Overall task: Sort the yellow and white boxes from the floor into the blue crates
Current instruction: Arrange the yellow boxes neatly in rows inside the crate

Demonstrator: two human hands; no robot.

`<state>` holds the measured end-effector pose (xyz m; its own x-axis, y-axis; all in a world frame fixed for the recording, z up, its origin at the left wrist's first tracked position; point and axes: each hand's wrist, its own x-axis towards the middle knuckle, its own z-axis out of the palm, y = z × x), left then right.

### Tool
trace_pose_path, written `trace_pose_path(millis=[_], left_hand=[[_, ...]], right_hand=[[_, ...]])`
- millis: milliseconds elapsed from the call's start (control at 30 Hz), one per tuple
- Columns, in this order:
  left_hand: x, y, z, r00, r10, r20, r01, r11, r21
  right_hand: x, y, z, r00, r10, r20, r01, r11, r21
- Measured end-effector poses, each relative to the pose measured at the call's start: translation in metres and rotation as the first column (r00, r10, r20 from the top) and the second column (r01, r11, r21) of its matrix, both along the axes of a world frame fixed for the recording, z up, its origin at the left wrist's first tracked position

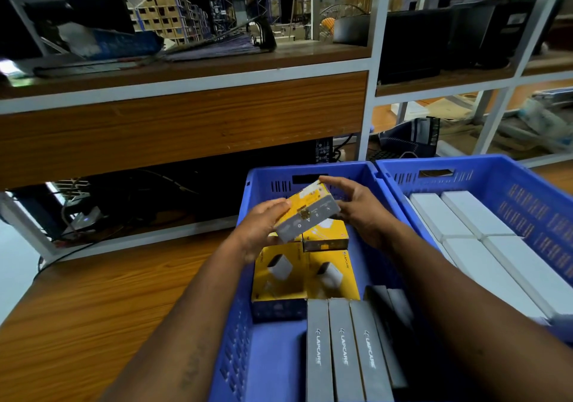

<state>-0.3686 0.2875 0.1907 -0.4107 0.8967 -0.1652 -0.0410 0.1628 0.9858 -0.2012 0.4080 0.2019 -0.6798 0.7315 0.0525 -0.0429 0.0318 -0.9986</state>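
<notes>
A yellow box with a grey side [307, 212] hangs tilted above the left blue crate [238, 324]. My left hand [259, 231] grips its near left end, and my right hand [356, 209] holds its far right end with the fingers over the top. Under it, several yellow boxes [305, 273] lie flat in the crate. Several boxes with their grey sides up [344, 352] stand in a row at the crate's near end. The right blue crate [508, 184] holds several white boxes [483, 240] laid side by side.
Both crates rest on a wooden floor [93, 302]. Behind them stands a wooden desk front with a white metal frame [369, 85]. Cables and a small device [83, 218] lie in the dark gap under the desk.
</notes>
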Motion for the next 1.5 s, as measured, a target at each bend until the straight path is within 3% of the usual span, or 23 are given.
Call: trace_pose_path(millis=[67, 167, 267, 333, 467, 567, 667, 733, 900, 967, 1200, 1400, 1500], left_hand=[[0.001, 0.000, 0.001, 0.992, -0.125, -0.005, 0.125, 0.991, -0.057], [-0.002, 0.000, 0.000, 0.958, -0.248, 0.142, 0.264, 0.958, -0.109], [-0.001, -0.001, 0.002, 0.939, -0.258, 0.229, 0.271, 0.962, -0.028], [0.002, -0.001, 0.002, 0.952, -0.229, 0.204, 0.225, 0.973, 0.043], [0.002, -0.001, 0.000, 0.998, -0.017, 0.063, 0.015, 0.999, 0.038], [-0.001, 0.000, -0.004, 1.000, 0.028, -0.006, -0.027, 0.998, 0.051], [0.000, 0.000, -0.009, 0.992, -0.027, -0.124, 0.026, 1.000, -0.004], [0.000, 0.001, -0.011, 0.985, -0.055, -0.164, 0.050, 0.998, -0.036], [0.001, 0.000, -0.012, 0.976, -0.062, -0.209, 0.055, 0.998, -0.040], [0.002, 0.000, -0.012, 0.975, -0.061, -0.214, 0.054, 0.998, -0.039], [0.000, 0.000, -0.014, 0.968, -0.086, -0.234, 0.076, 0.996, -0.052], [-0.001, 0.002, -0.015, 0.959, -0.116, -0.258, 0.099, 0.992, -0.081], [-0.002, 0.003, -0.017, 0.956, -0.153, -0.250, 0.123, 0.984, -0.130]], right_hand=[[-0.002, -0.001, -0.001, 0.999, -0.007, -0.051, 0.007, 1.000, 0.006], [-0.008, -0.010, -0.003, 0.997, 0.076, -0.026, -0.074, 0.995, 0.060], [-0.016, -0.028, -0.006, 0.974, 0.215, 0.064, -0.221, 0.971, 0.094], [-0.023, -0.034, -0.008, 0.968, 0.241, 0.063, -0.246, 0.966, 0.083], [-0.020, -0.017, -0.007, 0.998, 0.043, 0.050, -0.043, 0.999, -0.002], [-0.002, 0.006, -0.006, 0.973, -0.118, 0.200, 0.112, 0.993, 0.043], [0.009, 0.020, -0.012, 0.866, -0.236, 0.441, 0.122, 0.955, 0.272], [0.007, 0.022, -0.018, 0.750, -0.305, 0.587, 0.027, 0.901, 0.433], [-0.010, 0.009, -0.036, 0.454, -0.323, 0.830, -0.188, 0.876, 0.443], [-0.013, 0.001, -0.046, 0.403, -0.385, 0.830, -0.190, 0.852, 0.487], [-0.012, -0.015, -0.059, 0.427, -0.583, 0.692, -0.133, 0.716, 0.685], [-0.010, -0.014, -0.023, 0.563, -0.654, 0.505, 0.015, 0.619, 0.785], [-0.003, -0.003, -0.002, 0.662, -0.609, 0.437, 0.184, 0.697, 0.694]])
